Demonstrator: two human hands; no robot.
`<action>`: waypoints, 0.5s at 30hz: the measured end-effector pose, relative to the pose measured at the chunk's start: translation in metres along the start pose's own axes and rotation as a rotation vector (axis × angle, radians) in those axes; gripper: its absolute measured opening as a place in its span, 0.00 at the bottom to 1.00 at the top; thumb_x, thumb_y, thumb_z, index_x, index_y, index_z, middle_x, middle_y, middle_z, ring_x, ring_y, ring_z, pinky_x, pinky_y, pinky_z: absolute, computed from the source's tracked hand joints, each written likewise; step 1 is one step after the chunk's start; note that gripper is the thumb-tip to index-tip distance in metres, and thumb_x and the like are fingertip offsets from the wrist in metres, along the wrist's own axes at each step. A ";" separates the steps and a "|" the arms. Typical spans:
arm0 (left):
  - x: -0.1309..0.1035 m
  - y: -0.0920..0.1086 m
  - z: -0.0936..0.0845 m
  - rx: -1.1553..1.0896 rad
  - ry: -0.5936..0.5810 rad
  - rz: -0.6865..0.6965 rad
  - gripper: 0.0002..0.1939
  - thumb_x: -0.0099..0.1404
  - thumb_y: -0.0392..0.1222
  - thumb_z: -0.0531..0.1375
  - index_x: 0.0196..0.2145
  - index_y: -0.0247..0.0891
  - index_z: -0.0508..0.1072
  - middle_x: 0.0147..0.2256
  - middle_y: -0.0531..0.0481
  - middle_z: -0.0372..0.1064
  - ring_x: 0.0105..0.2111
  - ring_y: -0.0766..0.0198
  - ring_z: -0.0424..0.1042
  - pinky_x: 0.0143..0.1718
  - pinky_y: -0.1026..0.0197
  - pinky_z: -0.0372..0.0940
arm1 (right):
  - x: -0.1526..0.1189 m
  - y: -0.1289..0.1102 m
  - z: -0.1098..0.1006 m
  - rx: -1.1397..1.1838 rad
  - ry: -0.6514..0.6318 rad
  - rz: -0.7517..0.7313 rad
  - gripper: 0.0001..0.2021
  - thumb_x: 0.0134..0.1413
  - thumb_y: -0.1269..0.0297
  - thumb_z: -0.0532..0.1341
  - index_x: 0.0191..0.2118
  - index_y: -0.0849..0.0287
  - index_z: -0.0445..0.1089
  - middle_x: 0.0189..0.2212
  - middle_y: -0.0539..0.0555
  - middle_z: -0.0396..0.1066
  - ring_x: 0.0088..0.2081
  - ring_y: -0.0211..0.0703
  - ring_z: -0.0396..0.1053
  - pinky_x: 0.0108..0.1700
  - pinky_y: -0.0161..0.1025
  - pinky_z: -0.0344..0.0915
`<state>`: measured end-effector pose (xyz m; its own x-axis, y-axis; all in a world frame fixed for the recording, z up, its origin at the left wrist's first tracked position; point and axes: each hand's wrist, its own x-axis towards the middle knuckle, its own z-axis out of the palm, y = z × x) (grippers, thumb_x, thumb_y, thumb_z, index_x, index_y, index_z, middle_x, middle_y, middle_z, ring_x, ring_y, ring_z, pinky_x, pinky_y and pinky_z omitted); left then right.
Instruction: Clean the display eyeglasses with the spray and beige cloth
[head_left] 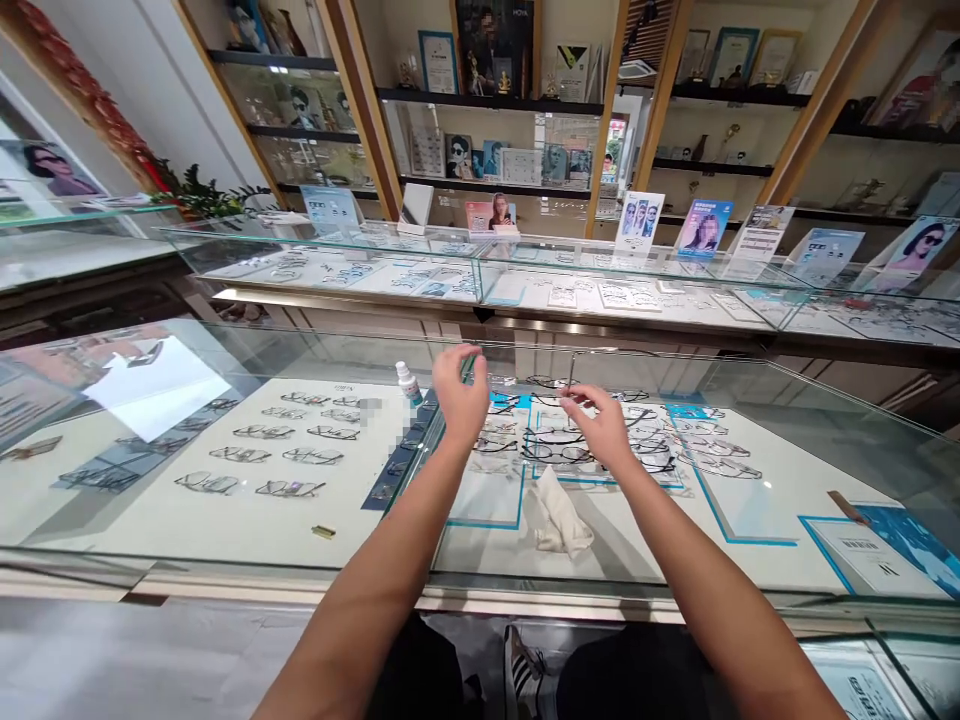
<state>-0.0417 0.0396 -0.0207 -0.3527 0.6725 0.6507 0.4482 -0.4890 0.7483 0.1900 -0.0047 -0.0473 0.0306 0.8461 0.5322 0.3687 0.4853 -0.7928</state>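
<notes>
My left hand (459,395) is raised over the glass counter, near its dividing edge. Its fingers are curved with a gap to the thumb, and I see nothing held in it. Pinched between the thumb and fingers of my right hand (604,425) is a thin, dark eyeglass temple (571,372), standing nearly upright; the rest of that piece is hard to make out. Rows of eyeglasses (555,455) lie beneath my hands. A crumpled pale cloth (559,515) is in front of them. Beside my left hand stands a small white-capped bottle (408,384).
More eyeglasses (289,456) lie in rows on the left, near a white sheet (161,385) and a small gold-coloured piece (323,532). A blue-edged card (862,555) is at right. Beyond stands another glass display case (480,270) with upright picture cards.
</notes>
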 end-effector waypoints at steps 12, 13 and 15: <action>0.034 -0.093 -0.033 0.298 0.254 -0.653 0.22 0.64 0.39 0.60 0.55 0.40 0.61 0.52 0.32 0.71 0.59 0.37 0.66 0.60 0.34 0.50 | 0.005 -0.003 -0.012 -0.022 0.060 -0.078 0.14 0.67 0.52 0.61 0.38 0.54 0.78 0.39 0.56 0.77 0.43 0.49 0.72 0.44 0.45 0.65; 0.033 -0.096 -0.034 0.288 0.225 -0.653 0.18 0.65 0.41 0.60 0.51 0.40 0.62 0.48 0.33 0.72 0.57 0.35 0.68 0.59 0.33 0.51 | 0.006 -0.003 -0.013 -0.028 0.068 -0.080 0.14 0.67 0.51 0.61 0.38 0.54 0.78 0.39 0.56 0.77 0.43 0.49 0.72 0.44 0.45 0.65; 0.034 -0.096 -0.036 0.249 0.124 -0.595 0.13 0.68 0.45 0.58 0.48 0.40 0.63 0.47 0.33 0.72 0.56 0.36 0.69 0.57 0.33 0.52 | 0.006 -0.002 -0.014 -0.039 0.085 -0.081 0.15 0.68 0.51 0.60 0.38 0.54 0.78 0.40 0.56 0.77 0.43 0.49 0.72 0.44 0.45 0.66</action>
<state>-0.1260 0.0892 -0.0660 -0.6843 0.7123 0.1565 0.3195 0.0999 0.9423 0.2027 -0.0035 -0.0381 0.0773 0.7821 0.6183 0.4089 0.5407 -0.7351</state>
